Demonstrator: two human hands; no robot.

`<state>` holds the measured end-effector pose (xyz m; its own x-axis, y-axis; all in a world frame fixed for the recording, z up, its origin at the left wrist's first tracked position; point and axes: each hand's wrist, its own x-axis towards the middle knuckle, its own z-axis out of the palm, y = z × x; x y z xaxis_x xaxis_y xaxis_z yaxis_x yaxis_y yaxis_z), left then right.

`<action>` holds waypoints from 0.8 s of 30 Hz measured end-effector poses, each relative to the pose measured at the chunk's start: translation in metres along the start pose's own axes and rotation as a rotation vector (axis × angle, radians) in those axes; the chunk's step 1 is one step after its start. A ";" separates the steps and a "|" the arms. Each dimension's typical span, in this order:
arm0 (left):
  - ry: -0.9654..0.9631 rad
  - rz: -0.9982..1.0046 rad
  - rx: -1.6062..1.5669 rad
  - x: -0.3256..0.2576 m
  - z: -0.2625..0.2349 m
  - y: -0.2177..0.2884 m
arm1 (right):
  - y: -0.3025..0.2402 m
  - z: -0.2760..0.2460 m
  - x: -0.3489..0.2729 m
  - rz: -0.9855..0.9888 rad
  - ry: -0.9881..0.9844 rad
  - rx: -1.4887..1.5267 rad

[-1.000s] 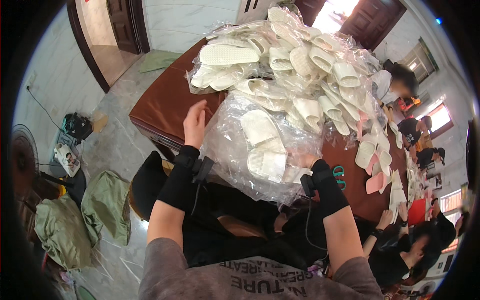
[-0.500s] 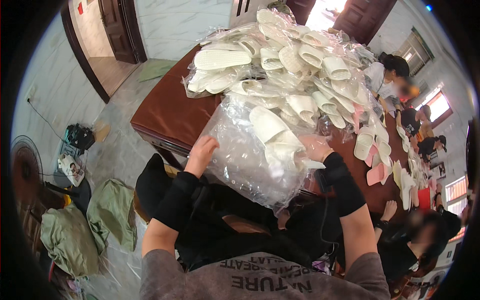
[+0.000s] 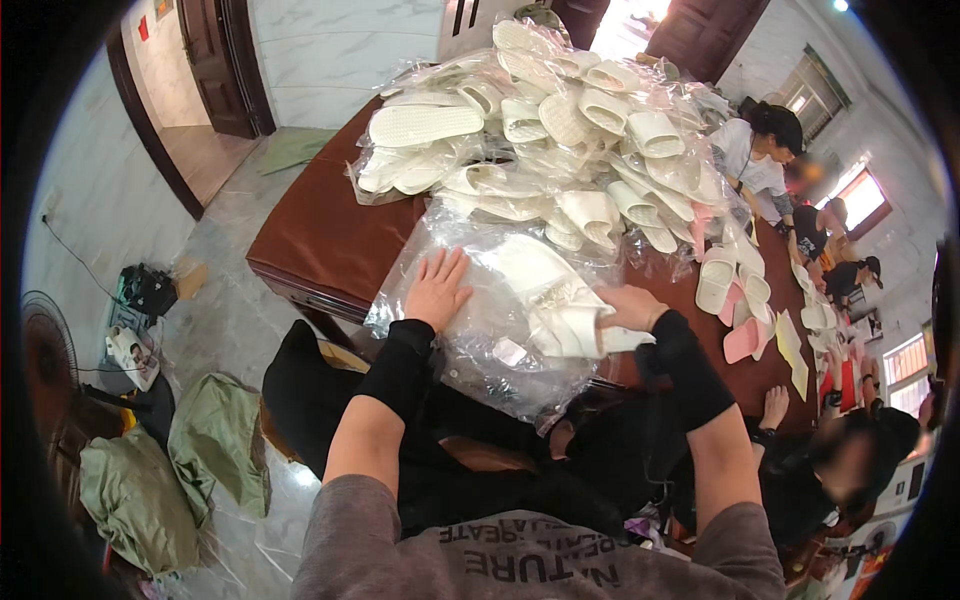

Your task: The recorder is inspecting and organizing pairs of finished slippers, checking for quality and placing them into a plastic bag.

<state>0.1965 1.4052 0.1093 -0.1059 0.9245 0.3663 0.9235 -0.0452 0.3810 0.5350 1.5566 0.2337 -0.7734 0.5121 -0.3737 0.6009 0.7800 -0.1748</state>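
Half a second before, both hands held the clear plastic bag point(image 3: 480, 310) lifted up in front of the person; now it had come down and lay on the near edge of the brown table point(image 3: 320, 240), with its lower part hanging over the edge toward the lap. Behind it, on the middle of the table, a big heap of bagged white slippers point(image 3: 560, 110) rose up, and more loose slippers, white and pink point(image 3: 735, 300), lay along the right side of the table, where other people sat at work. The floor at the left was pale marble, and some green cloth bags point(image 3: 180, 470) lay there near a standing fan point(image 3: 50, 360). Inside the clear plastic bag were white slippers point(image 3: 550, 290), lying near its right side. The left hand point(image 3: 437, 290) was open wide, fingers spread, and pressed flat on top of the bag at its left part. The right hand point(image 3: 628, 307) was closed around the end of the white slippers at the right side of the bag, holding them through or at the plastic; I could not tell which. Both forearms wore black sleeves, and dark cloth lay on the lap below the bag.
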 end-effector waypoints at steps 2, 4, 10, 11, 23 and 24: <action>-0.020 -0.037 0.175 -0.004 0.013 -0.006 | 0.023 -0.011 -0.035 0.082 -0.104 -0.053; 0.039 0.009 0.178 -0.009 0.017 -0.009 | 0.045 -0.024 -0.079 0.127 -0.032 -0.087; 0.065 0.035 0.182 -0.008 0.010 -0.001 | 0.029 -0.069 -0.169 0.377 0.525 0.123; 0.103 0.049 0.198 -0.008 0.011 -0.002 | 0.013 -0.071 -0.169 0.317 0.727 0.306; -0.035 0.060 0.122 -0.006 0.028 -0.022 | -0.253 0.106 0.060 0.183 0.587 1.523; -0.009 0.066 0.188 -0.007 0.022 -0.018 | -0.232 0.124 0.056 0.340 0.530 1.564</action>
<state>0.1886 1.4076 0.0811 -0.0400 0.9251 0.3775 0.9811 -0.0352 0.1902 0.3775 1.3595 0.1410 -0.3583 0.8795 -0.3132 0.1014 -0.2968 -0.9495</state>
